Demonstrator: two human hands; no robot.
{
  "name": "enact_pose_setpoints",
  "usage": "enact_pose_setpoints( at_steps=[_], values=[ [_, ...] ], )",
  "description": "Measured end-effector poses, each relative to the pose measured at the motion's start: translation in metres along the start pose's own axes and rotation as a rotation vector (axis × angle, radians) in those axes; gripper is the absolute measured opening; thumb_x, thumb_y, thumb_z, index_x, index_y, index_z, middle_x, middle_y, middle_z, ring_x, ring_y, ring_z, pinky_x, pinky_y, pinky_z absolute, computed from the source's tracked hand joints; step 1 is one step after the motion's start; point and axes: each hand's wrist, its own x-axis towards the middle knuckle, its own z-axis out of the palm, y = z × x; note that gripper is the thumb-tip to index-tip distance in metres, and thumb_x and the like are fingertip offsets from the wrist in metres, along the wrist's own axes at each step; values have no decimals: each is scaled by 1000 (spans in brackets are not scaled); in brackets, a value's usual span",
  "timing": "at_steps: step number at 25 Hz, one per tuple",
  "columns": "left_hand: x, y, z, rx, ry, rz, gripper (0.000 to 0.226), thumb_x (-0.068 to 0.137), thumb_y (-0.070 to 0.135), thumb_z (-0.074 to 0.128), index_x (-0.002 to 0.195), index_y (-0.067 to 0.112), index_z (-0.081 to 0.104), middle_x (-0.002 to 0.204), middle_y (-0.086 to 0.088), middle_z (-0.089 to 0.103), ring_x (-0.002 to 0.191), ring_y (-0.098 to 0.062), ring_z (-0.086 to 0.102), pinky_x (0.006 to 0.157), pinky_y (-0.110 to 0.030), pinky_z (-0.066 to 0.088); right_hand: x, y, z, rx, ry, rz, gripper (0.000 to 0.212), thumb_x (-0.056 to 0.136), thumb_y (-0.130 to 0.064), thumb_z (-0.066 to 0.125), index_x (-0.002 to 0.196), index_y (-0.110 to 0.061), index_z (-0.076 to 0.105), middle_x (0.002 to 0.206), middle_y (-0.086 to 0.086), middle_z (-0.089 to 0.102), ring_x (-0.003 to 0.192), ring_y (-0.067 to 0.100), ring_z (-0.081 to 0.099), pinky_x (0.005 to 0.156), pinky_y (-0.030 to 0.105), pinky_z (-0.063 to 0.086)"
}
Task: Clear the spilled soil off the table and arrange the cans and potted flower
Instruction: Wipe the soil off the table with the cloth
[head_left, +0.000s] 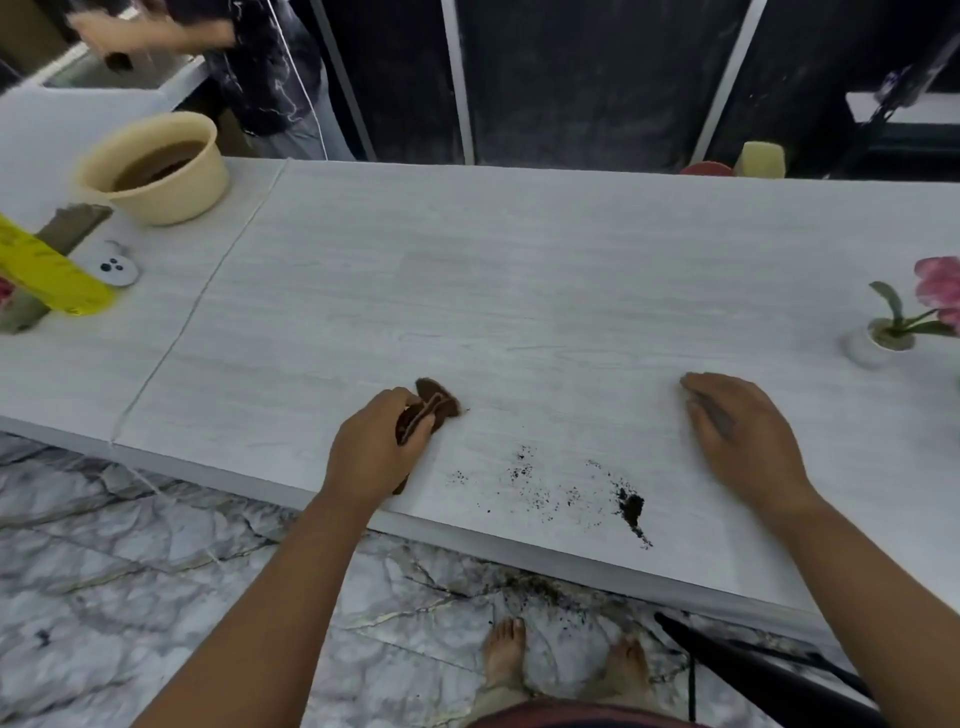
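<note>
Dark spilled soil (631, 506) lies scattered near the front edge of the pale wood-grain table (519, 286), thickest at its right end. My left hand (374, 447) is closed around a bunched brown cloth (434, 405), just left of the soil. My right hand (737, 431) rests flat on the table, palm down, to the right of the soil and holding nothing. A potted flower (893, 327) with pink blooms in a small white pot stands at the far right edge. No cans are in view.
A beige bowl (156, 166) with brown contents sits at the back left, near a yellow object (52, 275) and a small white round device (117, 267). Another person (249, 57) stands behind the table. Soil speckles the marble floor (540, 592) by my bare feet.
</note>
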Motion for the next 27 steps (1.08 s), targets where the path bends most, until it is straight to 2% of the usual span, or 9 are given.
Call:
enact_pose_setpoints(
  at_steps=[4,9,13,16,18,21,24,27],
  values=[
    [-34,31,18,14,97,-21,17,100,33,72,106,18,66,83,5,66,68,-16,62,57,-37,54,-1,5,2,-20,22,-49,33,99,-4,69,130,-14,76,134,4,74,127,24,62,112,27,39],
    [-39,94,47,-16,87,-6,16,101,33,71,107,19,65,83,7,66,66,-11,59,54,-27,45,0,8,4,-11,39,-59,36,97,1,67,128,-15,76,132,3,75,124,21,62,109,19,36],
    [-18,84,26,-101,185,-118,14,105,48,61,110,36,57,83,21,62,67,4,59,53,-13,39,1,10,4,13,38,-38,36,98,-2,66,129,-18,76,132,0,74,124,18,61,109,18,37],
    [10,43,0,-24,252,-197,15,104,47,61,108,33,55,86,17,62,69,-4,60,54,-25,42,3,12,5,5,42,-48,36,97,-2,66,128,-18,76,130,0,75,122,19,63,109,23,39],
    [18,27,2,14,218,-228,19,105,40,63,112,23,59,92,6,65,75,-17,64,59,-34,47,4,11,4,1,42,-56,36,97,-1,66,127,-17,76,129,1,76,121,20,64,109,25,41],
    [17,34,22,17,172,-180,20,105,33,65,113,15,63,91,0,67,76,-23,65,62,-36,49,4,10,4,-15,42,-58,35,97,0,66,127,-16,77,128,1,76,120,21,64,109,25,41],
    [9,62,39,15,128,-98,15,104,36,65,106,22,62,82,8,63,68,-14,60,55,-29,42,5,10,4,-27,39,-67,35,96,0,66,126,-16,77,128,1,76,120,21,64,108,22,40],
    [-7,98,55,12,46,48,16,102,40,66,107,25,64,83,12,65,68,-7,58,54,-22,35,5,9,3,-20,46,-62,36,96,1,66,125,-16,77,128,1,76,120,21,65,108,25,42]
  ],
)
